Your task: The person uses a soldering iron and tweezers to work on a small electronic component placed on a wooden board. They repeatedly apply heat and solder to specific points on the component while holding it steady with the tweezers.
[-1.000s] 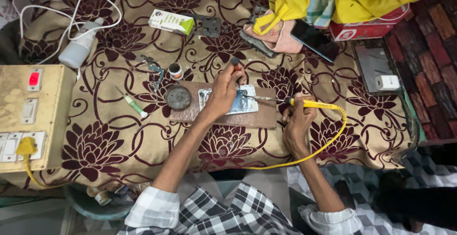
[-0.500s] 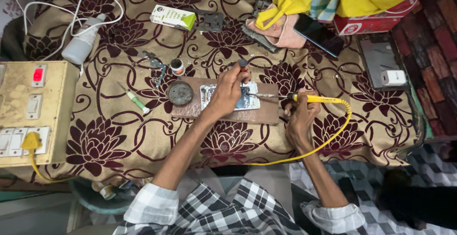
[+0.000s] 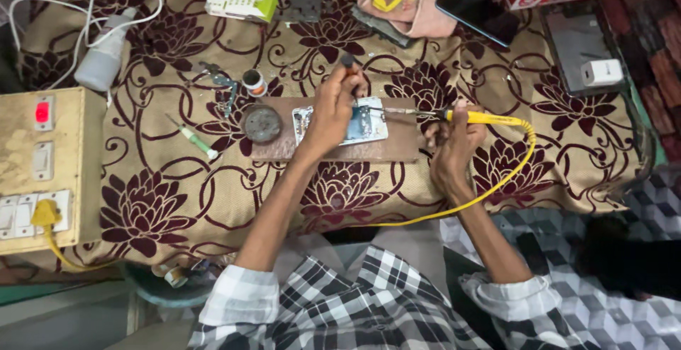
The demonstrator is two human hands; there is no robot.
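Note:
An opened phone point(image 3: 369, 120) lies on a brown wooden board point(image 3: 386, 150) on a flower-patterned cloth. My left hand point(image 3: 332, 109) rests over the phone and pinches a thin dark-tipped tool upright above it. My right hand point(image 3: 451, 144) grips a yellow-handled soldering iron point(image 3: 477, 117), whose metal tip points left and touches the phone's right edge. The iron's yellow cable point(image 3: 496, 183) loops down toward the table's front edge.
A round grey tin point(image 3: 262, 123) sits on the board's left end. Nearby lie a green-tipped screwdriver point(image 3: 191, 137), a small jar point(image 3: 253, 82) and tweezers point(image 3: 221, 84). A beige switch box point(image 3: 44, 165) stands at left; a white bottle point(image 3: 105, 56), a green-and-white box point(image 3: 241, 2), a dark phone point(image 3: 477, 11) and a white adapter point(image 3: 601, 72) lie behind.
Both hands stay on the phone and the iron, with the iron's tip at the phone's right edge throughout. The view has shifted slightly.

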